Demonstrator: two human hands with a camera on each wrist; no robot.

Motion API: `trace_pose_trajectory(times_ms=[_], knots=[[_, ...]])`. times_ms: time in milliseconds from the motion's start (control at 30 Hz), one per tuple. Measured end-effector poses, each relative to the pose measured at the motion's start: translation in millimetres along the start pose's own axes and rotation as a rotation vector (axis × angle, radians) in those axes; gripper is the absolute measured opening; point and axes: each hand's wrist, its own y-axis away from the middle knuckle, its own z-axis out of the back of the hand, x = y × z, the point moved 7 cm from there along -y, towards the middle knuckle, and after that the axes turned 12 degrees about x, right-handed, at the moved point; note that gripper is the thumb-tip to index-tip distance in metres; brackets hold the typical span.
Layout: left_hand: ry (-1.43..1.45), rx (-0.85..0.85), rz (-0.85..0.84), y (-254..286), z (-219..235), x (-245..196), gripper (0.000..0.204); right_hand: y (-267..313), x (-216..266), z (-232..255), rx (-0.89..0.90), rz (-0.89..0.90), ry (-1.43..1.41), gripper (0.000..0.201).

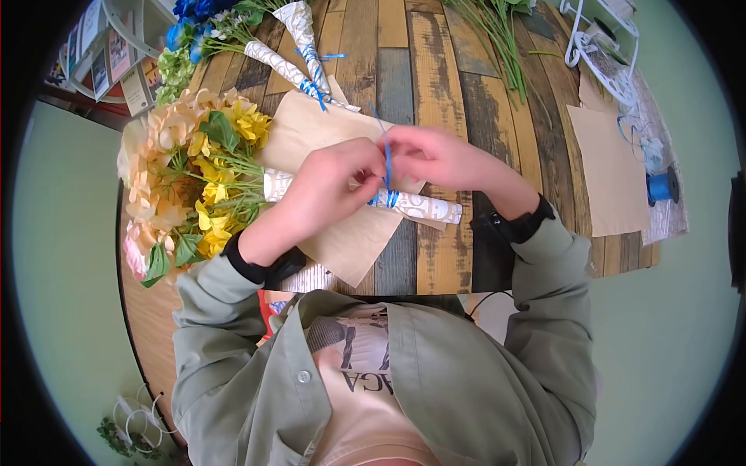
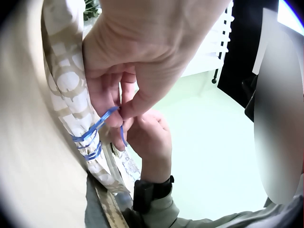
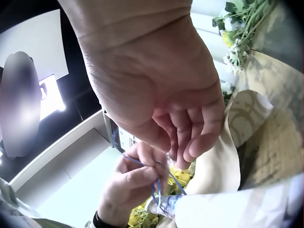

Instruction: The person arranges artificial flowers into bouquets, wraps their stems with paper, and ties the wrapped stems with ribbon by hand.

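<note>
A bouquet of peach and yellow flowers [image 1: 206,175] lies across the table, its stems in a patterned paper wrap [image 1: 427,207]. Several turns of blue ribbon [image 2: 90,142] circle this wrap. My left hand [image 1: 330,179] is over the wrap and pinches the ribbon between thumb and fingertip. A length of ribbon rises from there and crosses in front of the fingertips of my right hand [image 1: 435,159]. In the right wrist view, the right hand's fingers are loosely bent beside the left hand, with no ribbon showing between them.
Brown paper [image 1: 342,248] lies under the bouquet. Two white wrapped cones [image 1: 287,66] and blue flowers [image 1: 198,12] are at the back left. Green stems [image 1: 497,46] lie at the back. At right are another paper sheet [image 1: 610,171], a blue ribbon spool [image 1: 662,187] and a white rack [image 1: 606,46].
</note>
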Motion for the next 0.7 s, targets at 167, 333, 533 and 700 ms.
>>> trace_pose_trajectory(times_ms=[167,333,533,700], knots=[[-0.674,-0.077,-0.267,6.5,-4.4,-37.1,0.018,-8.5,-15.5,-8.6,0.171,0.104,-0.305,0.033],[-0.779,-0.152,-0.403,14.0,-4.3,-57.0,0.018,-5.4,-22.2,-1.4,0.158,0.038,-0.319,0.018],[-0.648,0.012,-0.471,30.0,-18.1,-59.8,0.018,-1.4,-33.8,25.9,-0.068,-0.203,0.293,0.010],[-0.426,0.222,-0.407,39.0,-33.6,-39.4,0.017,-5.5,-36.2,21.7,-0.098,-0.134,0.311,0.011]])
